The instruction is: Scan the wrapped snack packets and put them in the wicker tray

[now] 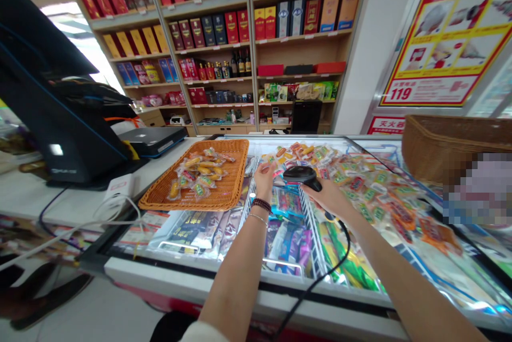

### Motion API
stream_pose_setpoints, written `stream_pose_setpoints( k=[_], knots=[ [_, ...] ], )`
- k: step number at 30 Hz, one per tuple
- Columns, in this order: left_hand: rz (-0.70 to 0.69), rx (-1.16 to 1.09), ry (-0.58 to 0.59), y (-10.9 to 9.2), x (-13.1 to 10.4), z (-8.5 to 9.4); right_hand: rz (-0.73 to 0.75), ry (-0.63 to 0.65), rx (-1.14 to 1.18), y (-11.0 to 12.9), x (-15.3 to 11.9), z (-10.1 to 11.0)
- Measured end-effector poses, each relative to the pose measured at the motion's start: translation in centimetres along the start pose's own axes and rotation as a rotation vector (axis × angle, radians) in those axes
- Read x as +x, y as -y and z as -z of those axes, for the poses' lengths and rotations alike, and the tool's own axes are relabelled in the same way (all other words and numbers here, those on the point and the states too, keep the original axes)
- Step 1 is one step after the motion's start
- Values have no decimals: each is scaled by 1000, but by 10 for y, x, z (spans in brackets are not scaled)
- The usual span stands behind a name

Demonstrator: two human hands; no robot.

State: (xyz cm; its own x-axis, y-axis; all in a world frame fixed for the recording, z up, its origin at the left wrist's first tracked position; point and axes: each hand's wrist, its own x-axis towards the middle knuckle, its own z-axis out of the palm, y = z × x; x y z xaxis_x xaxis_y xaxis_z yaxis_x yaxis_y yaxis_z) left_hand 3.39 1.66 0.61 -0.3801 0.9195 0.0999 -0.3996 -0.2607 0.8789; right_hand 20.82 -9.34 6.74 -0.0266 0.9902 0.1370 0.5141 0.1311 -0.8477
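Note:
My right hand [326, 195] grips a black handheld barcode scanner [300, 174], its cord [344, 246] curving down toward me. Just left of the scanner head, my left hand [264, 179] is closed, fingers pinched around a small clear-wrapped sausage [271, 159] that is partly hidden. Beaded and metal bracelets circle the left wrist. To the left, an orange wicker tray [234, 200] holds several wrapped sausages [208, 166]. More wrapped snacks [356, 184] lie spread over the freezer's glass top on the right.
Beneath my arms is a chest freezer [168, 275] with packaged ice creams [288, 240] in wire baskets. A dark checkout terminal [76, 144] and white cables stand on the left counter. A brown wicker basket [424, 144] is at right; boxed goods fill the shelves [216, 56] behind.

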Motion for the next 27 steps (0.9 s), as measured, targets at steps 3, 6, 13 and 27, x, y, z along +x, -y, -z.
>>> stream_pose_setpoints(
  k=[3,6,13,27],
  knots=[
    [-3,11,2,2,1,0,2,-4,-7,1,-1,1],
    [-2,20,-10,4,3,0,3,-6,-6,3,-2,2],
    [32,25,-4,-1,-1,1,-21,-1,10,6,-3,5],
    [-143,59,43,-71,18,17,99,19,326,37,33,-14]
  ],
)
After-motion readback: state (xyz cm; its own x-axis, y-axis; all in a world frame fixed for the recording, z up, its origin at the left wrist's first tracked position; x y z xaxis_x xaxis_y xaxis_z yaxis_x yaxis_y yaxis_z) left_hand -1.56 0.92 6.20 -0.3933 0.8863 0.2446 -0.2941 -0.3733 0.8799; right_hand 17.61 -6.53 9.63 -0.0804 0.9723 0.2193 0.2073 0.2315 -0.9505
